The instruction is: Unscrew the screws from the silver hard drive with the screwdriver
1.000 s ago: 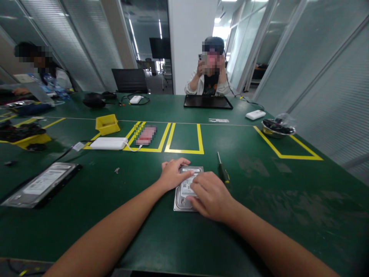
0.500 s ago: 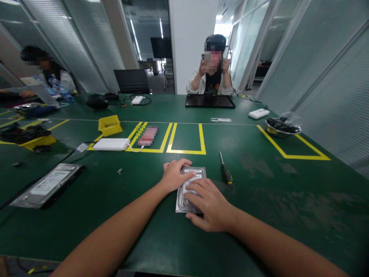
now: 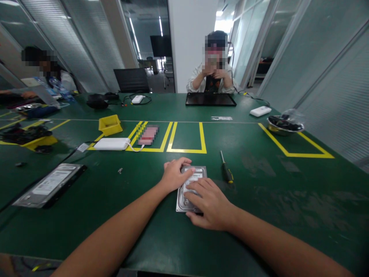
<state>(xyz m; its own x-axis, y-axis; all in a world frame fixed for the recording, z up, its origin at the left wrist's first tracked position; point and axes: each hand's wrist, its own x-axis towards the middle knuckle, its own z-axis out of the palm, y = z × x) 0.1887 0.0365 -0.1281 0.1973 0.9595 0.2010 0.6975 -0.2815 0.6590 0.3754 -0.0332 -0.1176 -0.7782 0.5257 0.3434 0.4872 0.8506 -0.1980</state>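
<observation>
A hard drive [image 3: 192, 184] is laid flat on the green desk [image 3: 259, 215], label side up, near the front edge at the middle. The left hand [image 3: 173, 175] is rested on its far left corner, fingers loosely curled over the top edge, at about ten o'clock from the drive's middle. The right hand [image 3: 210, 202] is spread flat over the near right part of the drive, at about five o'clock, fingers pressed on the label; neither grip is closed around the drive, both are pressed open on it.

A screwdriver [image 3: 226, 168] is lain just beside the drive at two o'clock, apart from both hands. A few small screws [image 3: 120, 170] are seen at nine o'clock, well apart. A second drive [image 3: 49, 184] is lain farther left.

A yellow bin [image 3: 108, 124] is stood at eleven o'clock; its contents cannot be told. A metal bowl [image 3: 284, 127] at two o'clock, far right, is filled with dark parts under a clear bag. A yellow tray [image 3: 37, 140] at the far left is heaped with dark items. A white power bank [image 3: 112, 144] is placed near the taped yellow squares [image 3: 186, 140]. A person [image 3: 212, 73] is seated across the desk behind a black laptop [image 3: 210, 99].
</observation>
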